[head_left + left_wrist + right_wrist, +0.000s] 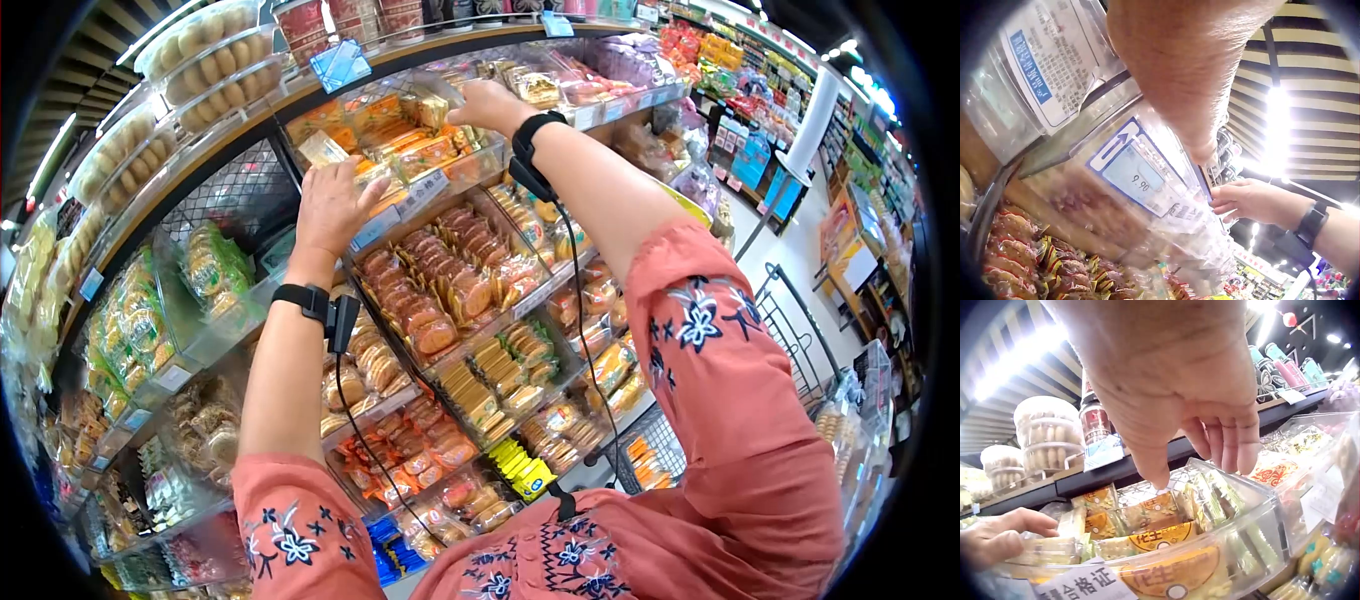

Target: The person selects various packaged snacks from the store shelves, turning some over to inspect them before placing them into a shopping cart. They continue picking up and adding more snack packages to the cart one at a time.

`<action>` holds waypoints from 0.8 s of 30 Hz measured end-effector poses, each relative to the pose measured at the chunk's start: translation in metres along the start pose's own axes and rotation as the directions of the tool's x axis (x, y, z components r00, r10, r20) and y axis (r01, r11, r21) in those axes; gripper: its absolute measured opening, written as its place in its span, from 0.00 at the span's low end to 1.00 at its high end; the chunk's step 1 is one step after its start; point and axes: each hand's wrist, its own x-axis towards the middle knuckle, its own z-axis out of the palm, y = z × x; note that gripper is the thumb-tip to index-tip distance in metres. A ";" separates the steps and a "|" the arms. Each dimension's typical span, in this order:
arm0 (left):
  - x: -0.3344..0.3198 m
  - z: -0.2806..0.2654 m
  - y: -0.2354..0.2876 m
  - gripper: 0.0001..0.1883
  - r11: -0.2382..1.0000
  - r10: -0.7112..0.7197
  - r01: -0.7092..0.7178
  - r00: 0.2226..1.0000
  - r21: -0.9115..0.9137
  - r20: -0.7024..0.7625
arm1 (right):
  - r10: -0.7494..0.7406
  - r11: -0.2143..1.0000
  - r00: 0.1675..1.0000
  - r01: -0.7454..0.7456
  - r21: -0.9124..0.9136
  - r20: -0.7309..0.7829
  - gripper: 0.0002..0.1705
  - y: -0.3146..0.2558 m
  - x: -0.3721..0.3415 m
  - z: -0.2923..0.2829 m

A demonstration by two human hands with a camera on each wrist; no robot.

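Observation:
My right hand (490, 105) reaches over a clear plastic bin (1266, 509) on the upper shelf. Its thumb and fingers point down and stand apart, with nothing between them. Orange-printed snack packets (1166, 537) lie in the bin below, with narrow pale green packets (1210, 500) beside them. My left hand (335, 205) is at the bin's left end, its fingers extended over the near edge. Pale wrapped snacks (1050, 550) lie right at its fingertips, and a whitish packet (322, 149) shows just beyond them in the head view.
Below are bins of reddish-brown wrapped crackers (440, 255) and yellow packets (520, 468). Price cards (1141, 175) hang on the bin front. Round tubs of biscuits (1047, 434) and canisters (1279, 369) stand on the ledge above. A wire cart (790, 330) is at the right.

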 end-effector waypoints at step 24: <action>0.001 0.001 -0.002 0.34 1.000 -0.010 0.011 0.999 -0.011 0.050 | 0.081 0.866 0.978 0.026 -0.499 0.192 0.23 -0.035 0.023 0.027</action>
